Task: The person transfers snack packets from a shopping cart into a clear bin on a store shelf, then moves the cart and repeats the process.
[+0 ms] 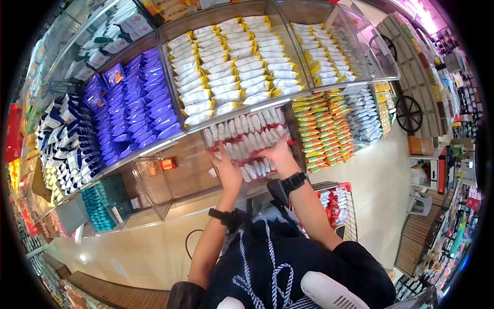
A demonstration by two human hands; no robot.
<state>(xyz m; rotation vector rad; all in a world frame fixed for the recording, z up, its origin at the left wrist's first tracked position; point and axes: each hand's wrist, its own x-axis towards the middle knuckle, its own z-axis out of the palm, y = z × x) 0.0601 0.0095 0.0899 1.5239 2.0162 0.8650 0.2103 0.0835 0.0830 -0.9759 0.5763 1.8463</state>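
Note:
White packets with red ends (251,145) stand in short rows in a clear-walled bin in front of me. My left hand (227,166) is at the left end of the middle row, its fingers curved around the end packets and its thumb toward the front. My right hand (276,154) grips the right part of the same row, thumb stretched leftward across the packets' front. The row lies between both hands. The undersides of the packets and some fingertips are hidden.
White-and-yellow packets (236,67) fill the bin behind; purple packets (135,105) lie left. Orange-green packets (323,131) are right. An orange packet (168,164) lies in the left bin. A shopping cart (352,216) with red-and-white packets stands by my right arm.

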